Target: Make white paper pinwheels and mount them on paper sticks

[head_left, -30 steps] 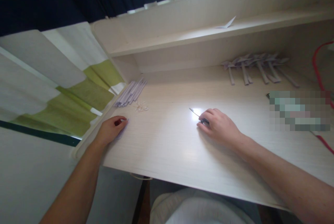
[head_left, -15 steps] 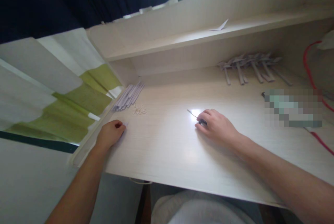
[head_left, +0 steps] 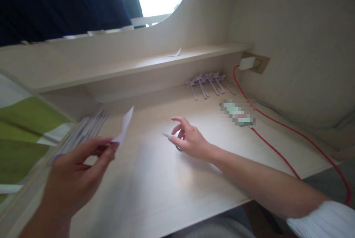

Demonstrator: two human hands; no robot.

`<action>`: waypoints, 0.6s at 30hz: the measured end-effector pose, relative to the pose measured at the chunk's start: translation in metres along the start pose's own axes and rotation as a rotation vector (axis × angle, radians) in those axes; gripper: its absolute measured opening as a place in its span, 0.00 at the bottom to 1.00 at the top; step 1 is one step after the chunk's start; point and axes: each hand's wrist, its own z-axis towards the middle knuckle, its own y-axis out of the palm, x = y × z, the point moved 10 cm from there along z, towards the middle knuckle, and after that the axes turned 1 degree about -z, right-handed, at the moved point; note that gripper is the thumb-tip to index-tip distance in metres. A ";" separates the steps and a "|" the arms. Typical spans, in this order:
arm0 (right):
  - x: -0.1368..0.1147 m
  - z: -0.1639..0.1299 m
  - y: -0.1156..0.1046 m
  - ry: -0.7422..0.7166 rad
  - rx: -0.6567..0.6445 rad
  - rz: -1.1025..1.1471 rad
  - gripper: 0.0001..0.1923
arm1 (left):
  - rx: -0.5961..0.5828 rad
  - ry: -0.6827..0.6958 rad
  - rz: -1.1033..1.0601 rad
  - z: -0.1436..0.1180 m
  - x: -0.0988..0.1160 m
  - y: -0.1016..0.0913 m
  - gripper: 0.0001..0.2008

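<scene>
My left hand (head_left: 74, 173) is raised above the pale desk (head_left: 155, 190) and pinches a small white paper strip (head_left: 124, 125) between thumb and fingers. My right hand (head_left: 188, 140) rests on the desk with fingers spread, over a small tool (head_left: 169, 136), likely scissors, whose metal tip pokes out to the left. Whether the fingers grip it I cannot tell. A stack of pale paper strips (head_left: 83, 131) lies at the desk's left edge, just beyond my left hand.
A row of folded paper pieces (head_left: 208, 82) lies at the back under a shelf (head_left: 138, 66), which bears one folded paper (head_left: 175, 53). A blurred object (head_left: 237, 114) sits at the right. A red cable (head_left: 280, 134) runs from a wall plug (head_left: 246, 63).
My left hand has lifted off the desk with a paper strip pinched in it. My right hand's fingers have spread over the tool. The camera has swung to the right.
</scene>
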 end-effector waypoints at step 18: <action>0.031 0.012 -0.016 0.161 0.133 0.612 0.10 | -0.099 -0.079 -0.425 -0.010 -0.020 0.126 0.16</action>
